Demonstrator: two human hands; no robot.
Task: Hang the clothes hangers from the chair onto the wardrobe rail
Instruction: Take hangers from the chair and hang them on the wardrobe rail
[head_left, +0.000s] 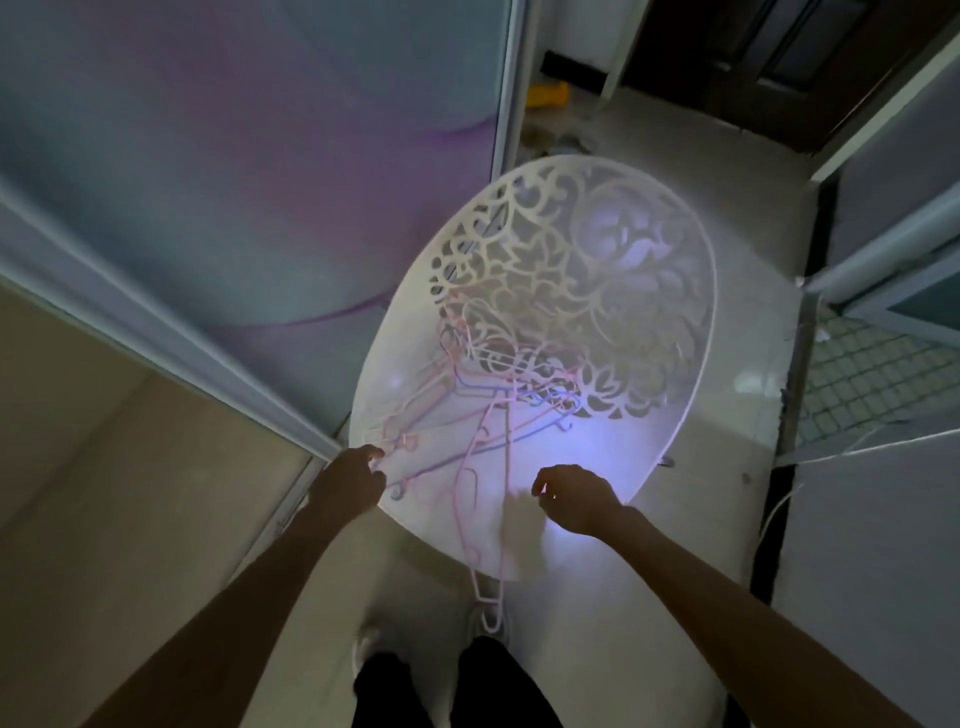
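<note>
Pale glossy floor (649, 571) carries a white round chair (597, 291) with lacy cut-out back, thin pink and blue wire hangers (483, 415) tangled on its seat, left hand (353, 478) pinching one at the near-left rim, right hand (571, 493) loosely curled, holding nothing.

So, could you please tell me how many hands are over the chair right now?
2. The left hand is at the seat's left edge, fingertips at the tangled hangers; the right hand hovers above the seat's front, holding nothing, on the white chair.
</note>
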